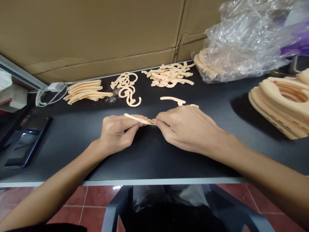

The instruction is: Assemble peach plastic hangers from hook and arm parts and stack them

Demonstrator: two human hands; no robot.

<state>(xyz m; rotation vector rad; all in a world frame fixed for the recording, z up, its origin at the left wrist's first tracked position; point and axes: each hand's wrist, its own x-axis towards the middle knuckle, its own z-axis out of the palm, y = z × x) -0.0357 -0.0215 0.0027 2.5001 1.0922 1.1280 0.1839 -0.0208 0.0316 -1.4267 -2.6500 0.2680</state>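
Note:
My left hand (118, 132) and my right hand (185, 127) meet over the middle of the black table (149, 158). Both pinch one thin peach plastic strip (138, 119) between thumb and fingers, left hand on its left part, right hand on its right end. Part of another peach piece (174, 100) shows just behind my right hand. Further back lie three small heaps of peach parts: straight curved strips (84, 91) at the left, hook shapes (127, 87) in the middle, mixed pieces (170, 74) to the right.
A stack of peach frames (282, 103) stands at the right edge. A clear plastic bag (246, 38) with more parts lies at the back right. A phone (26, 141) and a white charger cable (51, 91) lie at the left. A cardboard box (96, 35) closes the back.

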